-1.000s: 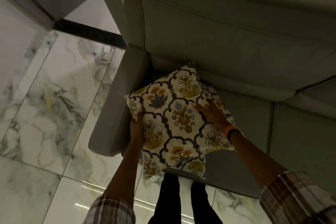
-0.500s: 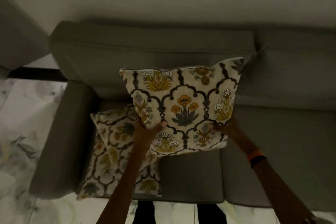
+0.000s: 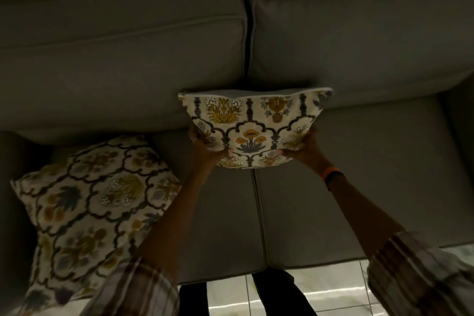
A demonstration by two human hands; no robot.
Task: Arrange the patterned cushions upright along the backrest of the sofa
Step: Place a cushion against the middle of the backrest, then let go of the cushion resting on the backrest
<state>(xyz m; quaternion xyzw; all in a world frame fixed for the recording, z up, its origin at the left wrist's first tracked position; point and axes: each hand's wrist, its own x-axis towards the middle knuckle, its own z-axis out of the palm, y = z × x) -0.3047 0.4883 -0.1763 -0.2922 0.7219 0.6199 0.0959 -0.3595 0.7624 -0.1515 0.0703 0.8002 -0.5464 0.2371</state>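
Observation:
A cream cushion with yellow and grey flowers (image 3: 252,126) stands upright against the grey sofa backrest (image 3: 154,59), near the seam between the two back cushions. My left hand (image 3: 205,146) grips its lower left side and my right hand (image 3: 302,146) grips its lower right side. A second patterned cushion (image 3: 89,202) lies flat on the seat at the left, partly hidden by my left sleeve.
The grey sofa seat (image 3: 359,187) stretches to the right of the held cushion. The left armrest (image 3: 10,213) borders the flat cushion. Glossy white floor tiles (image 3: 320,287) and my dark trouser legs show at the bottom edge.
I lifted the top cushion off the other one and carried it right, setting it upright against the backrest. The view has shifted right along the sofa.

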